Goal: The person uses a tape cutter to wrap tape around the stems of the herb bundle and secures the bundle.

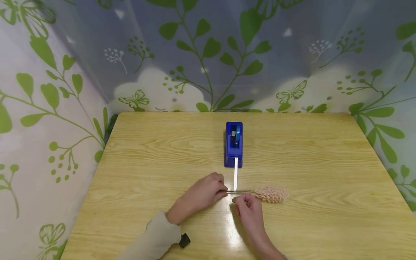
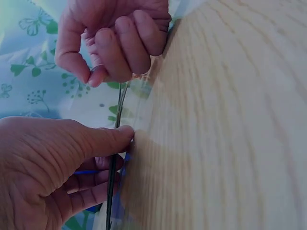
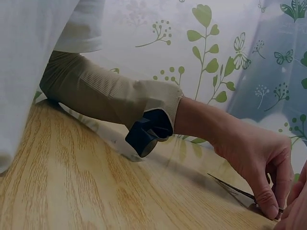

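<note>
In the head view, my left hand point(image 1: 208, 191) pinches the thin dark stems point(image 1: 238, 191) of a dried flower sprig between thumb and fingers. The sprig's fluffy pale pink head point(image 1: 271, 194) points right, low over the table. A strip of clear tape point(image 1: 235, 173) runs taut from a blue tape dispenser point(image 1: 234, 144) to the stems. My right hand point(image 1: 250, 211) is just below the stems, its thumb and forefinger pinched together in line with the tape's near end. The bit of tape at those fingertips is hard to see. In the left wrist view, the stems point(image 2: 112, 177) pass under my left thumb.
The wooden table point(image 1: 146, 151) carries the dispenser beyond the hands. A leaf-patterned curtain point(image 1: 208, 54) borders its back and sides. A dark blue block-like piece point(image 3: 149, 132) is attached at the left sleeve's cuff point(image 3: 160, 96).
</note>
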{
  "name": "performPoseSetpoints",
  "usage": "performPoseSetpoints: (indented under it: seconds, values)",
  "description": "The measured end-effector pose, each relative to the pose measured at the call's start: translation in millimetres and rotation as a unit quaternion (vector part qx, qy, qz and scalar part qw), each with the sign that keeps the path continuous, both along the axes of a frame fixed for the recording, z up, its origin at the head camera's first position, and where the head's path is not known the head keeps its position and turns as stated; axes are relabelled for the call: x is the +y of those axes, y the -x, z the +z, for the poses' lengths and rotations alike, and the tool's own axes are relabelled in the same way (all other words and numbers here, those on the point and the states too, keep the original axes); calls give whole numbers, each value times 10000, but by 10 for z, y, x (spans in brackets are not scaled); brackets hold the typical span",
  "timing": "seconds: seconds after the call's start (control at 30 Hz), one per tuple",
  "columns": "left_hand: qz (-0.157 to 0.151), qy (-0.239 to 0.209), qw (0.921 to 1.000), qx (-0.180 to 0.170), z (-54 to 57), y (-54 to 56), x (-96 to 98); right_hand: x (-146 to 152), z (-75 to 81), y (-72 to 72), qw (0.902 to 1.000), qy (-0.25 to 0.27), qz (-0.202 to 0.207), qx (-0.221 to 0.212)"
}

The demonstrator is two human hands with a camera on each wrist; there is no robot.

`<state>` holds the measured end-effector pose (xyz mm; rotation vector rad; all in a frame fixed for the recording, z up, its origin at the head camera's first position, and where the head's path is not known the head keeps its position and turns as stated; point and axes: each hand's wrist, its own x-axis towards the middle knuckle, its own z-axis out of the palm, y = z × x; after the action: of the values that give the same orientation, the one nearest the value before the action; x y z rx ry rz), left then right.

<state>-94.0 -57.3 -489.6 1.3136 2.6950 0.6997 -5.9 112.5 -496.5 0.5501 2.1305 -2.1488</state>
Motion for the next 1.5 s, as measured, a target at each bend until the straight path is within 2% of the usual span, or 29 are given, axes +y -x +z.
performPoseSetpoints:
  seconds: [0.1,0.2,0.37,0.57,0.7,0.9,1.0,1.2,1.3,1.4,1.5]
  values:
    - [-56,-19,9999,163,-27,-9,7,-4,-4,-3,10000,14,-2,-35]
    - [-89,-69,9998,142,-41,-16,14,-10,-9,-8,10000,-21,-55,-72]
    - [-71,-445,9988,-176,-31,-39,34,-15,-21,-14,9998,-183,-77,-25]
    - [18,-956,9932,-665,-8,-77,74,-8,-44,-33,9987,-482,35,165]
    - [-67,-898,9925,-825,-7,-120,101,-14,-59,-55,9975,-616,83,336]
    - [-56,-770,9932,-866,57,-182,98,-49,-80,-94,9976,-358,59,590]
    - [35,-843,9906,-1074,91,-209,97,-65,-81,-114,9974,-269,15,661]
    - [351,-830,9905,-1042,133,-268,112,-84,-81,-145,9978,-94,-103,654]
    - [461,-926,9880,-1143,133,-284,109,-88,-83,-153,9975,-8,-110,700]
    - [448,-1025,9858,-1253,113,-287,93,-95,-90,-155,9970,32,-113,765]
    - [289,-1018,9877,-1147,87,-271,83,-102,-111,-147,9964,84,-152,824]
